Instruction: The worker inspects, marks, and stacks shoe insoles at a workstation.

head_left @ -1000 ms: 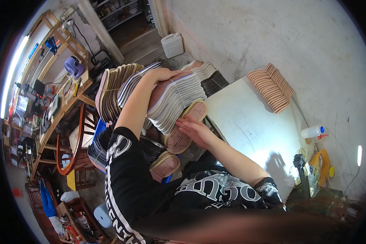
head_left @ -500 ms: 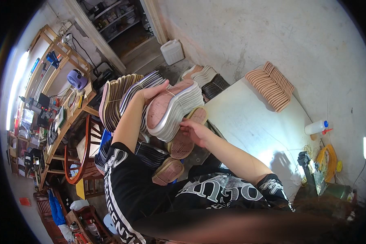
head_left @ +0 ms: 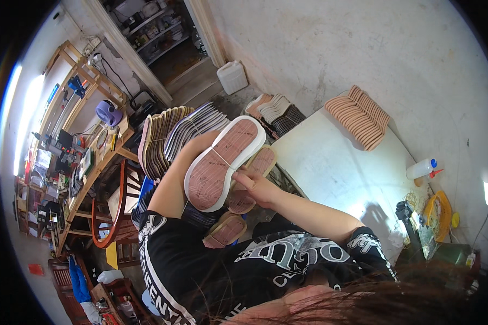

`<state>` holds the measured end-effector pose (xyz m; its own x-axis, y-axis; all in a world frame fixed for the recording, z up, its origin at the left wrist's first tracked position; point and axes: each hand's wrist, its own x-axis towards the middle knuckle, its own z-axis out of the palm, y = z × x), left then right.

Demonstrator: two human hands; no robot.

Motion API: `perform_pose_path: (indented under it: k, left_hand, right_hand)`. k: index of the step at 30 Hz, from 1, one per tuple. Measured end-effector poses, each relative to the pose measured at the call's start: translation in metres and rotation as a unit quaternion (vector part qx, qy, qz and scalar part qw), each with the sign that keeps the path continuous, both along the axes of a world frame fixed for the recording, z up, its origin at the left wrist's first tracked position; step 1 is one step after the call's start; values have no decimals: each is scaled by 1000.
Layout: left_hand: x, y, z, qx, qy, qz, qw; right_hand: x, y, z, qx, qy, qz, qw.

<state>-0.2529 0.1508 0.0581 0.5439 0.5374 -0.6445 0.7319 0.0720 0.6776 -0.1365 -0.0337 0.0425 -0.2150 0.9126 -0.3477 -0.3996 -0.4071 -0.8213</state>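
Observation:
A tied bundle of shoe soles (head_left: pixel 209 187), with a pinkish marked face and a white rim, is tilted toward me so that only its top sole shows broadly. My right hand (head_left: pixel 256 188) grips its right edge near the narrow middle, thumb on the face and fingers behind. My left hand (head_left: pixel 207 140) reaches behind the upper left side of the bundle; its fingers are hidden there. Beneath it lie more pinkish soles with tan rims (head_left: pixel 263 161), partly covered, and another such sole bundle (head_left: pixel 225 231) sits closer to my body.
Brown-edged soles (head_left: pixel 161 142) and grey-white soles (head_left: pixel 195 130) stand stacked beyond my left arm. A pale table (head_left: pixel 320 157) on the right bears a row of tan soles (head_left: pixel 358 116) and a white squeeze bottle (head_left: pixel 421 169). A wooden chair (head_left: pixel 111 227) stands left.
The bundle has turned from showing its layered side to showing its top face. My left hand has gone from its far end to behind it; my right thumb now presses on the face.

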Motion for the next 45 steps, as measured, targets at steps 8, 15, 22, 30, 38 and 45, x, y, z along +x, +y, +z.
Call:
perform_pose_path:
  k: [8,15,22,30,38,45]
  left_hand:
    - [54,-16,-56,-66,-127,43,989]
    - [174,-62,-113,-170,-246,14,954]
    - [268,-132,-155,-283,-320,41,903]
    - [207,-182,-73,-136,-167,-21,976]
    - [182,-247,-56,217,-179,-95,955]
    - [191,-239,-43,259,-220,-197,919]
  right_hand:
    - [73,-48,33,165,20,-141,976]
    - [164,-172,78,-24,-430,-235,871]
    - [201,-229,-30,-44,-649,-219,728]
    - [203,-208,-22,35,-680,-250,688]
    - [224,-141,3,12,-558,16,830]
    - [298,-77,-28,35,-556,-221,800]
